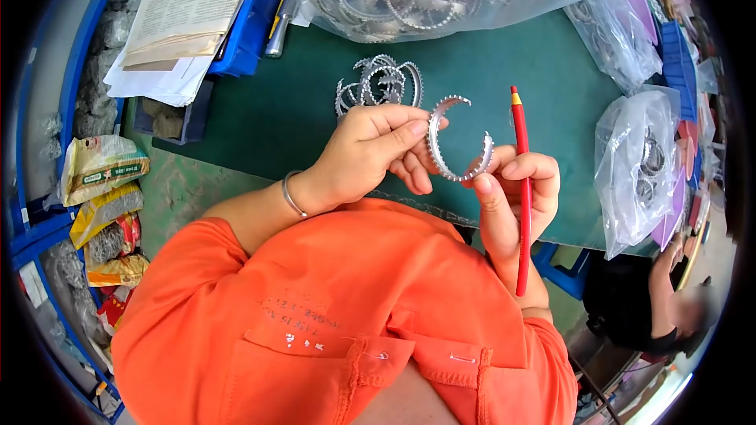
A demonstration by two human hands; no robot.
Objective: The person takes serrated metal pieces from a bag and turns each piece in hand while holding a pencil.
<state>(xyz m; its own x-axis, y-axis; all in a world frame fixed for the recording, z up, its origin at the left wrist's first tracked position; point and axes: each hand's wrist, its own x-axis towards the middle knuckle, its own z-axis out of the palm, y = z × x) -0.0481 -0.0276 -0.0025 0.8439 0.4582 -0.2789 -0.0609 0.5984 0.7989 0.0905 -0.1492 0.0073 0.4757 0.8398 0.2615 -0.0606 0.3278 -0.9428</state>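
A C-shaped silver metal ring (452, 167) with small teeth along its edge is held up over the table, its gap facing the upper right. My left hand (370, 149) pinches its left side between thumb and fingers. At the ring's lower right, the thumb and fingertips of my right hand (524, 197) grip it too. A red pencil (520, 134) stands nearly upright between the fingers of that same hand, its tip up. Beyond my left hand, several similar toothed rings (383, 83) lie in a loose pile on the green tabletop (268, 110).
A large clear plastic bag (472, 20) of rings lies at the back. More bags (638, 165) are on the right. Papers (185, 8) rest by a blue bin (256, 12) at left, near a screwdriver (279, 27). Another person (654, 299) sits at the lower right.
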